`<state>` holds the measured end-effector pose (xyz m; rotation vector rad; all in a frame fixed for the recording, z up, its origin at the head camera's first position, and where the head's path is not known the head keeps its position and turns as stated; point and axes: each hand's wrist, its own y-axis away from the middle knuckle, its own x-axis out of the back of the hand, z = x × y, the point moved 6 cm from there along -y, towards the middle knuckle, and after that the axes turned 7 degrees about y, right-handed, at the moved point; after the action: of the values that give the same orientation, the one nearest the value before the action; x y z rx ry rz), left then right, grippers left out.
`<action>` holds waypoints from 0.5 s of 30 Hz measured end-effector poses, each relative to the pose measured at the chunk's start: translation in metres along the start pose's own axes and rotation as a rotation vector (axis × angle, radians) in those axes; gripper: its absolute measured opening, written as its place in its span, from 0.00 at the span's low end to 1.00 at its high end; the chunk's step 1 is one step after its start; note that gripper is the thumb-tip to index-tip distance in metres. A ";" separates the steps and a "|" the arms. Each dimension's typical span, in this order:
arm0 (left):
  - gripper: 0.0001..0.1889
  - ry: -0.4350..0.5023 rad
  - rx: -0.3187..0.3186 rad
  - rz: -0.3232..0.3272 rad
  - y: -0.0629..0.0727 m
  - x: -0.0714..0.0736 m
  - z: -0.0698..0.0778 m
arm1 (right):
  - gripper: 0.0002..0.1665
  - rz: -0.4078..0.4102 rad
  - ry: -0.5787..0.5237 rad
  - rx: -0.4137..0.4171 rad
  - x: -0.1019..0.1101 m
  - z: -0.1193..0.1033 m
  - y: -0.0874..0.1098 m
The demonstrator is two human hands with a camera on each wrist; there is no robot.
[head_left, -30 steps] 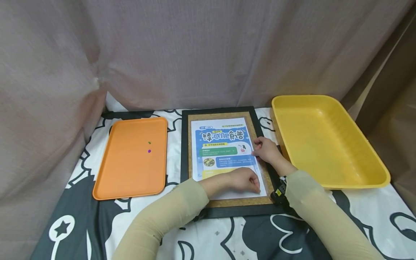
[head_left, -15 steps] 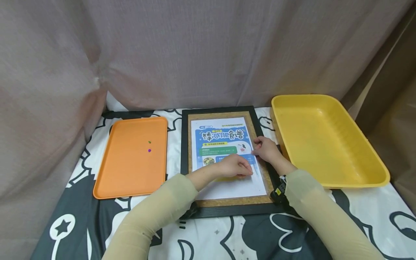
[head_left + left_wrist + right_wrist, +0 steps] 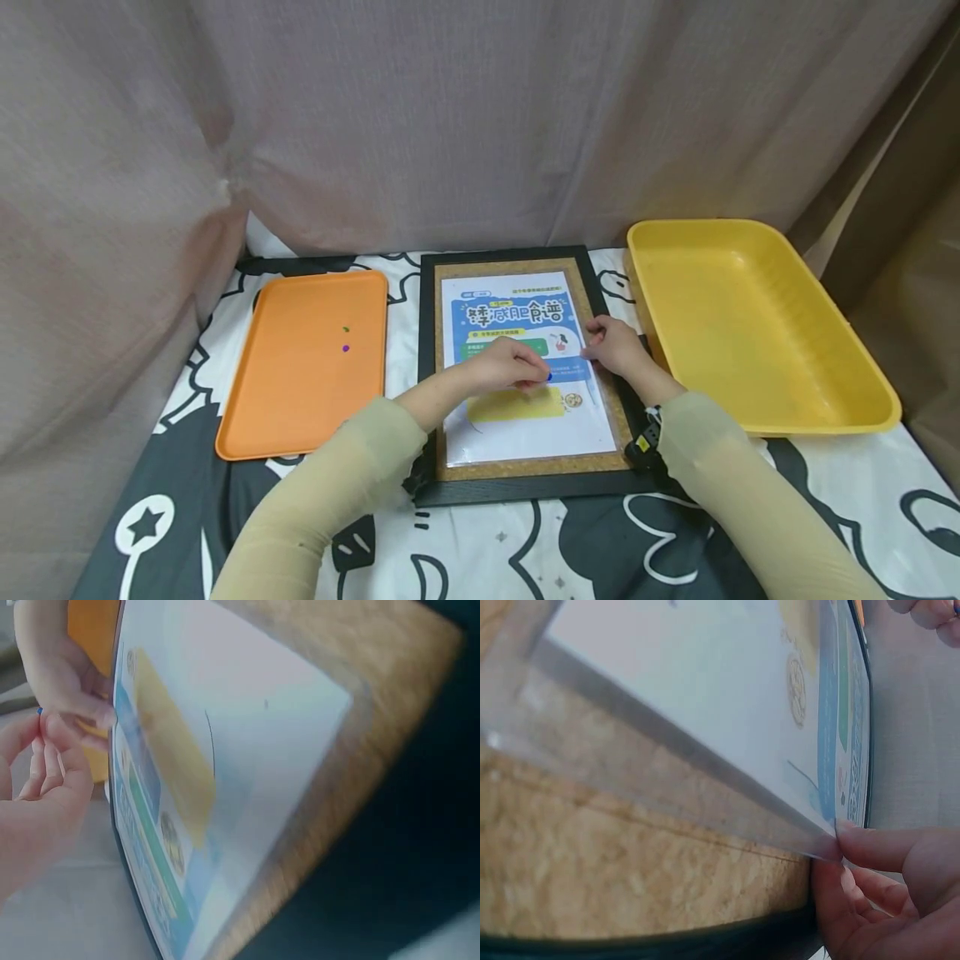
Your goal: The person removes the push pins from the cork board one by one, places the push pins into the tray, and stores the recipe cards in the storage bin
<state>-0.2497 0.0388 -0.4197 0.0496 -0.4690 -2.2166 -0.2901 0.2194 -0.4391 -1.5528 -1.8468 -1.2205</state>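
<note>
A printed poster (image 3: 525,433) in a clear plastic sleeve (image 3: 682,802) lies on a cork board (image 3: 495,472) with a black frame. My right hand (image 3: 617,346) pinches the sleeve's right edge, thumb on top and fingers beneath, as the right wrist view shows. Over the poster's middle, my left hand (image 3: 502,365) pinches a small blue pushpin (image 3: 550,377) between thumb and forefinger. In the left wrist view just its blue tip (image 3: 40,711) shows between the fingertips; the rest is hidden. The left fingertips are a short way left of the right hand.
Left of the board lies an orange tray (image 3: 300,400) with a small purple piece (image 3: 346,348) and a small green one (image 3: 347,329). A deep yellow bin (image 3: 765,333) stands close to the right. A grey curtain (image 3: 465,125) hangs behind the cloth-covered table.
My left hand has moved up and left across the poster, from its lower right part to the middle, uncovering the yellow block. My right hand has stayed at the right edge.
</note>
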 end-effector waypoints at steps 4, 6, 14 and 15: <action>0.12 -0.010 -0.001 0.046 0.004 0.014 -0.003 | 0.30 0.000 -0.010 0.003 0.000 0.000 0.000; 0.12 -0.008 0.007 0.067 0.007 0.021 -0.005 | 0.30 -0.002 -0.013 0.001 0.000 0.000 0.000; 0.12 0.014 0.066 0.136 0.016 0.047 -0.018 | 0.29 -0.002 -0.009 -0.003 0.000 0.000 0.000; 0.12 0.017 0.068 0.144 0.017 0.051 -0.020 | 0.29 -0.003 -0.009 -0.002 0.000 0.000 0.000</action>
<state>-0.2655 -0.0160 -0.4258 0.0679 -0.5222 -2.0577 -0.2897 0.2195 -0.4392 -1.5603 -1.8545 -1.2190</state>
